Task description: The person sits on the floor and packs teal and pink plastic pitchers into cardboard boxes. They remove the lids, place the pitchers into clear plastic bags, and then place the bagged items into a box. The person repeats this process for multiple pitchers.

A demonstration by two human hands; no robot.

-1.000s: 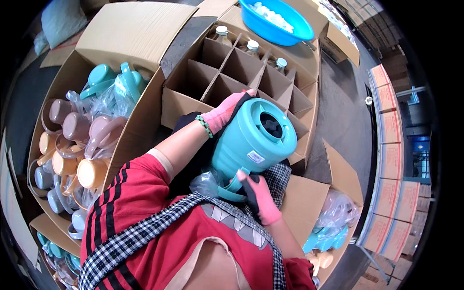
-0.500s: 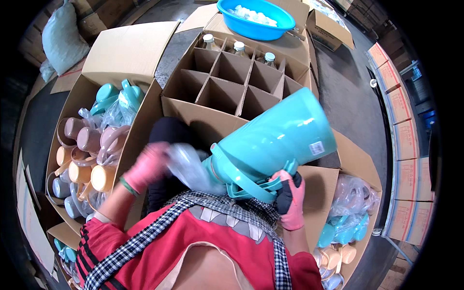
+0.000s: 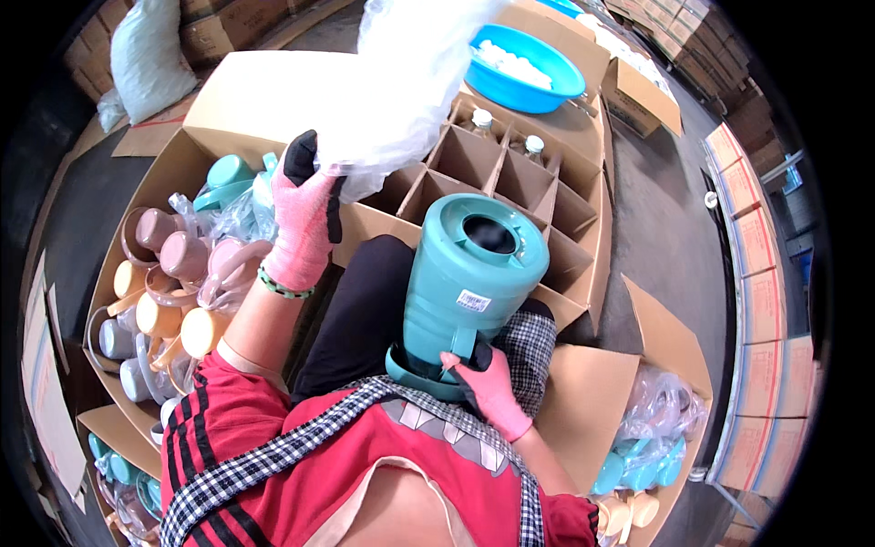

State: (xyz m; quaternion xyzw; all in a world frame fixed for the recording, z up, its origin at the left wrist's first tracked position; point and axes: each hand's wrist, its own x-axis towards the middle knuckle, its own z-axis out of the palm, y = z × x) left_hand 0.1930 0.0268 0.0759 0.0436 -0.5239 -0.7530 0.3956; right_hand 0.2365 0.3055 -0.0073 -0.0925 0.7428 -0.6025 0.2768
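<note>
A teal thermos flask (image 3: 437,314) stands tilted over my lap, its ring-shaped end with a round dark hole facing up. A white label sticks to its side. My right hand (image 3: 492,387), in a pink glove with black fingertips, is closed round the flask's side handle (image 3: 463,344). A teal carrying handle (image 3: 415,376) shows at the lower end, partly hidden by the body. My left hand (image 3: 305,205), gloved alike, is raised at the left and closed on a clear plastic bag (image 3: 396,100). The bag puffs upward, covering part of the boxes behind.
Ahead stands a carton with cardboard dividers (image 3: 469,155) and several white-capped bottles (image 3: 481,120). A blue basin (image 3: 519,91) of white pieces is behind it. Cartons of coloured lidded parts (image 3: 187,255) flank me at left and right. Stacked cartons (image 3: 761,273) line the right side.
The flask has swung from lying aslant to near upright, its holed end now toward me. My left hand has risen with the plastic bag, away from the flask.
</note>
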